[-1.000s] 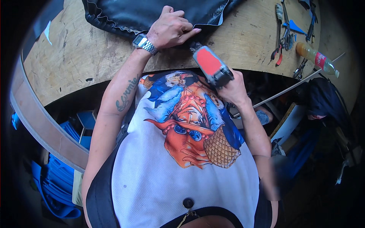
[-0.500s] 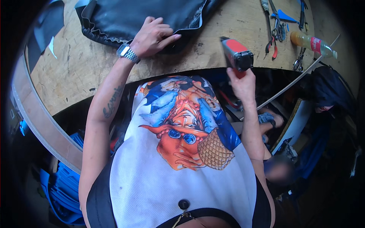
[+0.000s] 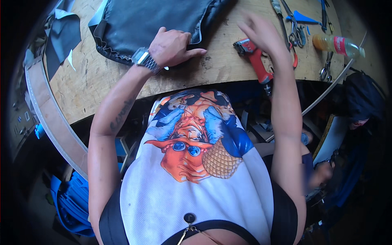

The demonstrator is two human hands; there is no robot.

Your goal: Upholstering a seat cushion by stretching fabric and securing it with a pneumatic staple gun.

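A black leather-like seat cover (image 3: pixel 151 24) with a gathered, puckered edge lies at the far middle of the wooden table. My left hand (image 3: pixel 171 48), with a metal watch at the wrist, is on its near edge. The fingers curl down over the cover and the thumb sticks out to the right above bare wood. A red staple gun (image 3: pixel 257 61) lies on its side at the table's near edge, its black end fitting poking past the edge. Above and beyond it is my right hand (image 3: pixel 265 36), blurred, fingers stretched to the left and holding nothing.
Scissors (image 3: pixel 297 34), a blue scrap (image 3: pixel 304 17) and other hand tools lie at the far right. Beside them a bottle of yellowish drink (image 3: pixel 337 45) rests on its side. Dark material scraps (image 3: pixel 63 41) lie at left. Another person's hand (image 3: pixel 322 173) shows at lower right.
My right hand has let go of the staple gun, which now lies on the table, and has moved up and away. My left hand stays on the cover, now slightly lower and farther right.
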